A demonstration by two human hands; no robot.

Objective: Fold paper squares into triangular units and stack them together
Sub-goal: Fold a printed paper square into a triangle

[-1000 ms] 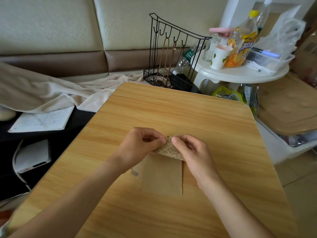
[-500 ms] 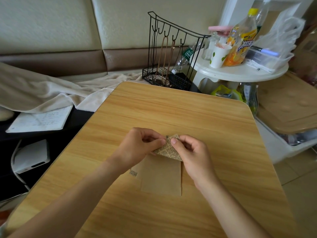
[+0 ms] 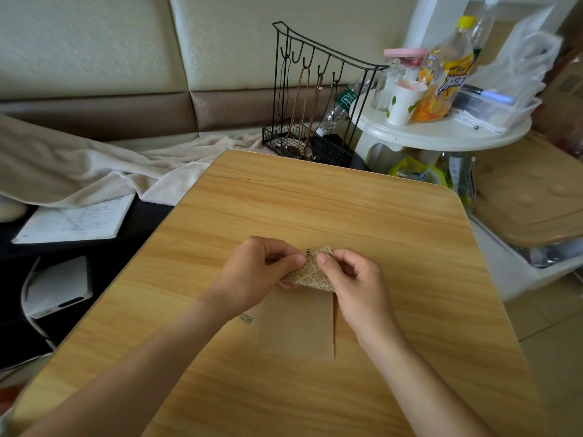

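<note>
Barely anything has shifted: at frame centre, left hand (image 3: 258, 272) and right hand (image 3: 353, 279) still pinch the printed paper (image 3: 310, 274), so the fold remains unfinished.

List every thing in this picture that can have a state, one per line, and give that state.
Left hand: pinching the printed paper.
Right hand: pinching the same paper.
Newsprint-patterned paper piece: partly folded, lifted off the table.
Plain brown paper sheet: lying flat on the wooden table.
Yellow-capped orange drink bottle: upright, capped.
White notebook: lying open.
</note>
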